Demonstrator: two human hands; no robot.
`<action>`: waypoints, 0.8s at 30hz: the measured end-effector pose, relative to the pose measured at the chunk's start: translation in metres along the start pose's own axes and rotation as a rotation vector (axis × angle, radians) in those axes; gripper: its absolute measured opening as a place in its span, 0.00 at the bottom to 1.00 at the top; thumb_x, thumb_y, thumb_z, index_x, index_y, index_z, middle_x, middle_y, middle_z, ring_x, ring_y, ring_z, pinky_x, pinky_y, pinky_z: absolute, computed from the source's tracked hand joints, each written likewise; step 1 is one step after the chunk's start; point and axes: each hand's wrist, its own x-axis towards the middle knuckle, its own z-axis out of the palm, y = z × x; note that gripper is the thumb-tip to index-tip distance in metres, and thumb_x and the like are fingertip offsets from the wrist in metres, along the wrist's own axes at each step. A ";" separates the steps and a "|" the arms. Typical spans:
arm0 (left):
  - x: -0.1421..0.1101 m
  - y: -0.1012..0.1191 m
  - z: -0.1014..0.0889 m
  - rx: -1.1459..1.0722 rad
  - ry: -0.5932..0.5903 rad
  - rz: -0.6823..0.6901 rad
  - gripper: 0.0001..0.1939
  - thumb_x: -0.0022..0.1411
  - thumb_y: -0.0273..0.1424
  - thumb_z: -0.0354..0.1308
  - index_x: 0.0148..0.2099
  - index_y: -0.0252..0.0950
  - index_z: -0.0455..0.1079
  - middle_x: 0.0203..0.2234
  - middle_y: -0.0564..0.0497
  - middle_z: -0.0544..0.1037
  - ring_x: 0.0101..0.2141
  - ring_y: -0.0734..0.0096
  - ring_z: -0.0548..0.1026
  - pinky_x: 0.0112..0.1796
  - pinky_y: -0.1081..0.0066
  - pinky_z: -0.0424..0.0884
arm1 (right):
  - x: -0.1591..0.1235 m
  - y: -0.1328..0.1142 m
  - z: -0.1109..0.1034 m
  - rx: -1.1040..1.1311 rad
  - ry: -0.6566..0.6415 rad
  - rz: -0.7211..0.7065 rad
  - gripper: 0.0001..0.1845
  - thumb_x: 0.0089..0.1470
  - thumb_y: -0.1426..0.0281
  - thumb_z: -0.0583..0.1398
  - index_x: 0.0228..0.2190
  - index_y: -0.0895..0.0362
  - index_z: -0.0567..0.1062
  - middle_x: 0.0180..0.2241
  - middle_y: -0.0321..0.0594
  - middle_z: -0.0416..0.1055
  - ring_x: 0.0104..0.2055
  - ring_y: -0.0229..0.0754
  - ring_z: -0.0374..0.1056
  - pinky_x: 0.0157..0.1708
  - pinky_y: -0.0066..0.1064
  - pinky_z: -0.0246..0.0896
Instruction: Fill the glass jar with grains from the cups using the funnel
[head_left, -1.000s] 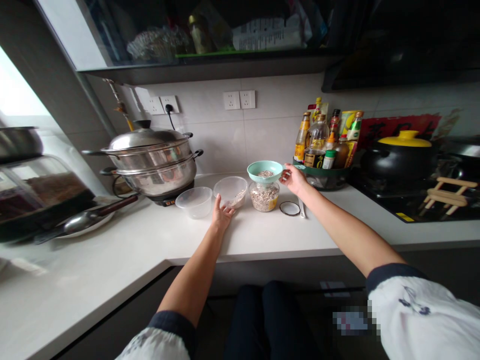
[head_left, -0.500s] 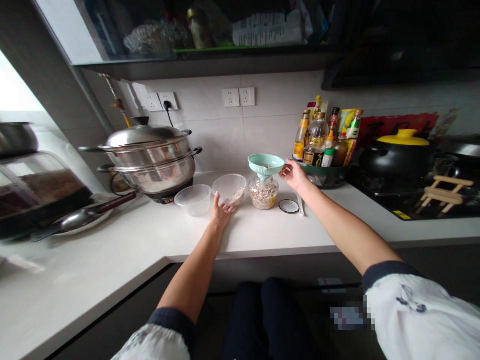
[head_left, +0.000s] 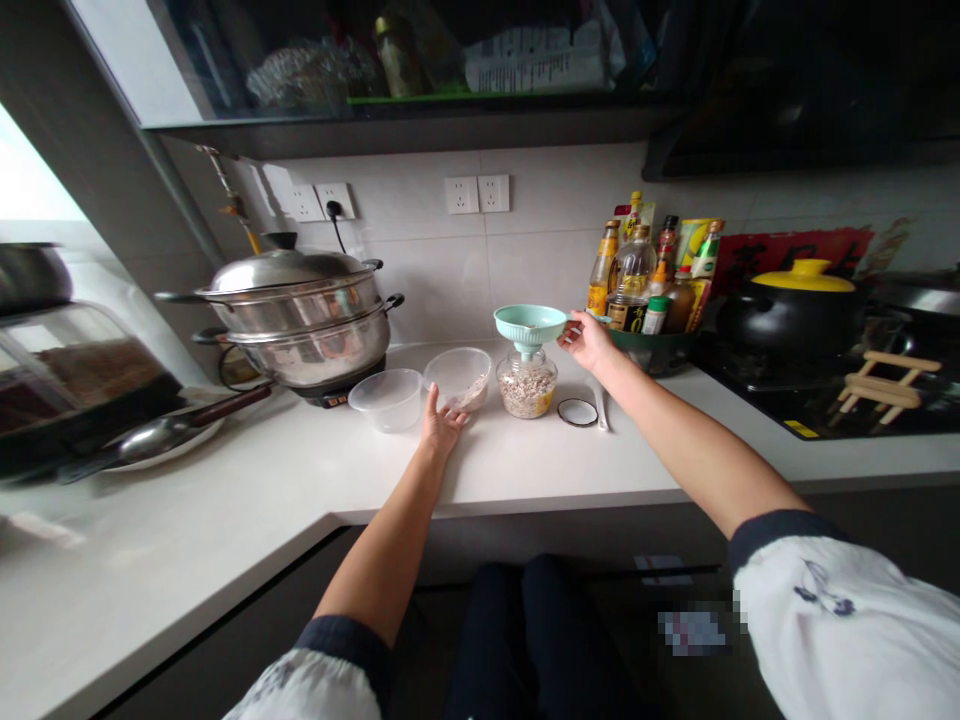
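My right hand (head_left: 585, 342) pinches the edge of a pale green funnel (head_left: 529, 322) between thumb and fingers. The funnel's spout sits in the mouth of a clear glass jar (head_left: 527, 385), largely filled with mixed light and brown flakes. Some flakes also lie in the funnel. My left hand (head_left: 442, 428) rests with thumb and fingers spread against the near side of a clear plastic bowl (head_left: 457, 368); a few flakes lie at that bowl's right side. Left of it stands a second clear bowl (head_left: 386, 400). Right of the jar lie a round lid (head_left: 577, 412) and a white spoon (head_left: 601, 408).
A steel steamer (head_left: 300, 310) stands on an electric cooker at left, near a ladle (head_left: 169, 433). Sauce bottles (head_left: 636, 265) crowd a tray behind my right hand. At right, a black pot (head_left: 791, 315) and a small wooden stand (head_left: 881, 385) are on the stove (head_left: 750, 385).
The funnel has shifted slightly left with my right hand. My left hand stays at the bowl, and the jar has not moved.
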 end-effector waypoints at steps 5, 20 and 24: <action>0.001 -0.001 -0.001 0.000 -0.009 0.001 0.14 0.62 0.42 0.53 0.49 0.45 0.62 0.37 0.48 0.69 0.32 0.70 0.75 0.33 0.70 0.75 | 0.002 0.002 0.002 -0.024 -0.019 -0.030 0.09 0.51 0.77 0.57 0.23 0.55 0.63 0.16 0.28 0.59 0.16 0.31 0.55 0.16 0.21 0.58; -0.003 0.001 0.001 -0.027 -0.004 -0.021 0.16 0.61 0.42 0.54 0.50 0.45 0.64 0.38 0.48 0.70 0.32 0.70 0.76 0.34 0.70 0.75 | 0.003 0.004 0.000 -0.017 0.009 -0.024 0.09 0.51 0.78 0.55 0.23 0.55 0.62 0.16 0.28 0.59 0.17 0.31 0.55 0.16 0.21 0.57; -0.003 0.001 0.000 -0.019 -0.021 -0.008 0.16 0.61 0.42 0.54 0.50 0.45 0.63 0.37 0.48 0.70 0.32 0.70 0.76 0.35 0.69 0.75 | 0.004 0.003 0.001 -0.029 -0.009 -0.037 0.09 0.50 0.77 0.56 0.23 0.55 0.63 0.16 0.28 0.59 0.16 0.31 0.54 0.16 0.21 0.57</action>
